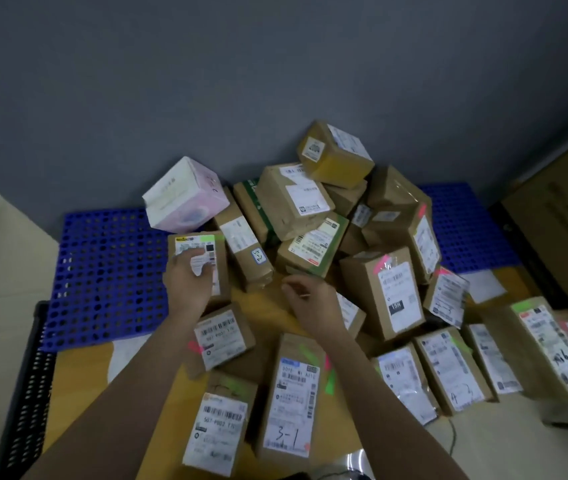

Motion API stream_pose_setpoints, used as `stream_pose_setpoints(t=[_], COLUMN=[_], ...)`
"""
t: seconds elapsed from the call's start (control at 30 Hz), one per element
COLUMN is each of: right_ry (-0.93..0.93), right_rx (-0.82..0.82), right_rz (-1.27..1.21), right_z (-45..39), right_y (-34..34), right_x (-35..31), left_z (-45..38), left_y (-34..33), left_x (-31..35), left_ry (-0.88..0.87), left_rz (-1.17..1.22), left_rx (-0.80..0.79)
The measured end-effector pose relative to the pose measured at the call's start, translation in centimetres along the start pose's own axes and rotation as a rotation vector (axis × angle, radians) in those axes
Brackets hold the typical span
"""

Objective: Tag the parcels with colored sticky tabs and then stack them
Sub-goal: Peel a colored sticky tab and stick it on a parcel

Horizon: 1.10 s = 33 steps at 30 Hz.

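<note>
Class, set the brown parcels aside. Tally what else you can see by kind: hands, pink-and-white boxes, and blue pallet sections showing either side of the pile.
Hands: 2 (left hand, right hand)
Pink-and-white box: 1
Blue pallet sections: 2
Total: 5

I saw matt brown cardboard parcels (289, 393) with glossy paper labels, a perforated blue plastic pallet (109, 271), and a smooth pink-white carton (185, 195).
</note>
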State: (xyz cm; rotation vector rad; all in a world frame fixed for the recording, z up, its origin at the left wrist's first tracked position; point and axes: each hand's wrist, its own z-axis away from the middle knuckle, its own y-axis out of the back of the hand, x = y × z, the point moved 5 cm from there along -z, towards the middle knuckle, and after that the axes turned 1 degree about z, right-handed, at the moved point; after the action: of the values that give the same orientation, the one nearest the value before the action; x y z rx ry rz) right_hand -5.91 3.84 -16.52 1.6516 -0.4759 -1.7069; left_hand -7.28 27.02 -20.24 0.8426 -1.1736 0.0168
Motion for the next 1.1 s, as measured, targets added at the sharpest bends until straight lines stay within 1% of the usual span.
stream_pose_setpoints(t=[0.03,0.1,0.17,0.2,0.27,0.3,0.37,0.4,0.47,0.53,0.6,0.67,0.77,0.83,0.93,1.0,1.1], right_ry=[0.017,-0.047,-0.137,-0.171,-0.236,-0.27,-0.312,-0.304,-0.273,-0.232,-0.187,-0.151,-0.075,-0.047,-0.025,-0.005,-0.029], right_rx=[-0.034,-0.168,-0.317,-0.375,-0.451,-0.48,-0.493,-0.477,-0.388,-0.284,-0.191,-0.176,-0.304,-0.376,-0.48,-0.561,-0.68], right_rz=[-0.008,-0.047,-0.067,-0.05,0.011,0.014,-0.016,-0.014,-0.02,-0.137,-0.244,-0.312,-0.318,-0.264,-0.164,-0.095,0.0], right_z=[-1.3,-3.4,-4.9,-5.4,-6.1,-6.3,-6.3,-6.3,-6.0,-5.2,-4.2,-2.9,-0.9,0.3,2.0,3.4,5.3], right_y=[-0.9,-3.1,-6.1,-7.5,-10.3,-11.4,-12.7,-12.8,-12.4,-11.4,-10.2,-9.7,-11.1,-12.8,-15.5,-17.4,-19.3], right_x=[-1.2,-3.0,-3.3,-3.1,-2.3,-2.1,-2.4,-2.7,-3.3,-4.0,-4.7,-5.3,-6.5,-7.2,-8.2,-8.4,-7.6], left_z=[-1.0,-2.5,-3.5,-3.7,-3.9,-4.1,-3.8,-3.5,-3.3,-3.0,-2.5,-1.9,-0.4,0.6,2.4,4.1,6.5], left_y=[0.6,1.4,1.6,1.4,1.0,0.6,0.3,0.3,0.8,1.9,3.5,5.4,8.0,9.7,12.2,13.4,13.1], left_x=[-0.4,-1.1,-2.1,-3.0,-4.6,-5.5,-6.4,-6.4,-6.3,-5.8,-6.1,-6.5,-6.2,-6.8,-9.3,-11.1,-13.9], left_ry=[-0.015,-0.013,0.109,0.203,0.326,0.353,0.381,0.381,0.337,0.282,0.277,0.27,0.26,0.261,0.318,0.368,0.452], left_rz=[-0.06,-0.202,-0.237,-0.229,-0.181,-0.122,0.002,0.037,0.107,0.194,0.231,0.241,0.224,0.235,0.198,0.149,0.118], left_rx=[0.039,0.055,-0.011,-0.072,-0.182,-0.221,-0.276,-0.3,-0.283,-0.238,-0.195,-0.17,-0.218,-0.213,-0.217,-0.26,-0.39])
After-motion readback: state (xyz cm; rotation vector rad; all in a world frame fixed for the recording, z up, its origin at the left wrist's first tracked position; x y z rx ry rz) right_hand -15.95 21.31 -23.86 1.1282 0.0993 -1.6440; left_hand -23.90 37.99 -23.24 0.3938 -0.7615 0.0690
